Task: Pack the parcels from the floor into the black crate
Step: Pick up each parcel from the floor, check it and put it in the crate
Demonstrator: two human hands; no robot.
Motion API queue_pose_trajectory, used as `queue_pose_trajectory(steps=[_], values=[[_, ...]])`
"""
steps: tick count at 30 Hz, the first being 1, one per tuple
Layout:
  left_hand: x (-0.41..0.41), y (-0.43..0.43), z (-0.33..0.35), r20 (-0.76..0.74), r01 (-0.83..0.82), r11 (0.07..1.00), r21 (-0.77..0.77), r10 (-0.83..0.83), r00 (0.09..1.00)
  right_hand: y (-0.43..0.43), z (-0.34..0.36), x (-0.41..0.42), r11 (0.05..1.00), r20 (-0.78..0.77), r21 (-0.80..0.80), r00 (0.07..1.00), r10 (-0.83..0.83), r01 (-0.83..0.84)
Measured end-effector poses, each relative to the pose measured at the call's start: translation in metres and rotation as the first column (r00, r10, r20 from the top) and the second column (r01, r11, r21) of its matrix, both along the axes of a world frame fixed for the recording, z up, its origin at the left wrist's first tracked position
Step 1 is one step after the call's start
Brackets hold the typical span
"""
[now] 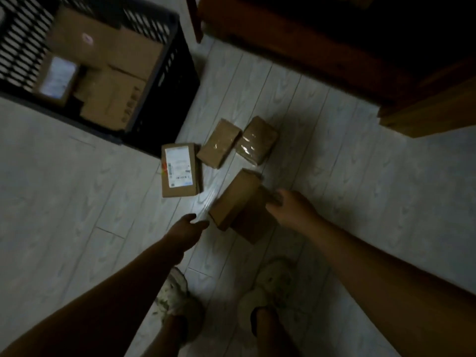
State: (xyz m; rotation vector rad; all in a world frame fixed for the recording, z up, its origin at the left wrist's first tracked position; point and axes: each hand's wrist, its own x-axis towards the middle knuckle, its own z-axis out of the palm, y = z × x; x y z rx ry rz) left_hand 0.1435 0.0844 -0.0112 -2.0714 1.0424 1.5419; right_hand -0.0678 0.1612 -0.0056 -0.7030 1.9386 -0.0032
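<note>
Head view: our right hand (291,206) touches the right side of the nearest parcel (238,202) on the floor (77,202); we cannot tell whether its fingers grip. Our left hand (186,229) hovers just left of it, fingers loosely extended and holding nothing. A labelled parcel (180,170) and two taped parcels (219,143) lie beyond, near the crate (167,81), which holds boxes (103,47).

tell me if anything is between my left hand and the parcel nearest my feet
Nothing visible. Only bare floor separates the left hand from the nearest parcel; the right hand touches its other side.
</note>
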Motion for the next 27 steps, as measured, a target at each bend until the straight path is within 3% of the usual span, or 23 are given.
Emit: queue_pose_trajectory(steps=[4, 7, 10, 13, 19, 27], values=[[-0.003, 0.003, -0.098, -0.040, -0.148, 0.988, 0.044, 0.150, 0.988, -0.031, -0.090, -0.002, 0.999, -0.047, -0.031, 0.998, 0.029, -0.031], [-0.008, 0.013, -0.152, -0.061, -0.273, 0.949, 0.156, 0.285, 0.956, -0.051, -0.149, -0.004, 0.997, -0.025, -0.059, 0.999, -0.042, 0.041], [-0.012, 0.022, -0.182, -0.101, -0.403, 0.880, 0.252, 0.438, 0.893, -0.056, -0.189, 0.002, 0.996, 0.016, -0.005, 0.995, -0.094, 0.094], [-0.010, 0.027, -0.188, -0.125, -0.465, 0.858, 0.218, 0.497, 0.859, -0.051, -0.196, 0.012, 0.994, -0.030, -0.035, 0.994, -0.109, 0.108], [0.014, 0.023, -0.111, -0.108, -0.368, 0.927, 0.071, 0.374, 0.921, -0.035, -0.107, 0.039, 0.973, -0.063, -0.113, 0.976, -0.210, 0.202], [0.051, -0.036, 0.123, -0.342, -0.266, 0.953, -0.146, 0.204, 0.918, -0.032, 0.131, 0.092, 0.842, 0.032, -0.337, 0.899, -0.437, 0.421]])
